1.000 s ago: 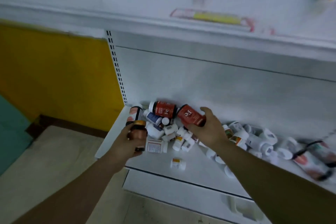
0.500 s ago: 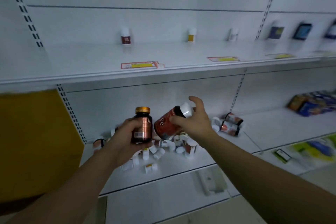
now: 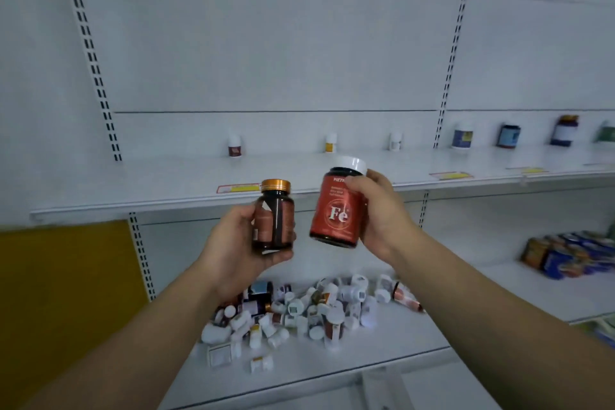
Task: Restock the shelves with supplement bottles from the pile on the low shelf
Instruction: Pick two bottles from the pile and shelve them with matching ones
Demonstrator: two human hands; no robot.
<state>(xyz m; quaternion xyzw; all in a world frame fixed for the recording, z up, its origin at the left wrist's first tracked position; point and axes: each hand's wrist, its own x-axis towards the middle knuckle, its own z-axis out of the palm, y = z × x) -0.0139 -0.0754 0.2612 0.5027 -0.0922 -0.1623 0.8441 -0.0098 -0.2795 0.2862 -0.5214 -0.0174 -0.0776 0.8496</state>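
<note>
White shelving unit (image 3: 266, 60), slotted uprights; yellow panel (image 3: 63, 293) lower left. Upper shelf (image 3: 166, 190): spaced single bottles, yellow price tags on its edge. Low shelf (image 3: 332, 366): pile of supplement bottles (image 3: 309, 313), mostly white. Right hand (image 3: 379, 213) wraps red bottle (image 3: 337, 210), white cap, marked "Fe". Left hand (image 3: 233, 243) grips amber bottle (image 3: 274, 216), gold cap, label unreadable.

The left hand (image 3: 233, 253) grips an upright amber bottle (image 3: 273, 216) with a gold cap; the right hand (image 3: 382, 213) holds a red bottle (image 3: 337, 210) marked "Fe", white-capped, just beside it. Below lies the pile (image 3: 309, 313) on the low shelf (image 3: 382, 349). Single bottles stand well apart on the upper shelf (image 3: 166, 183).
</note>
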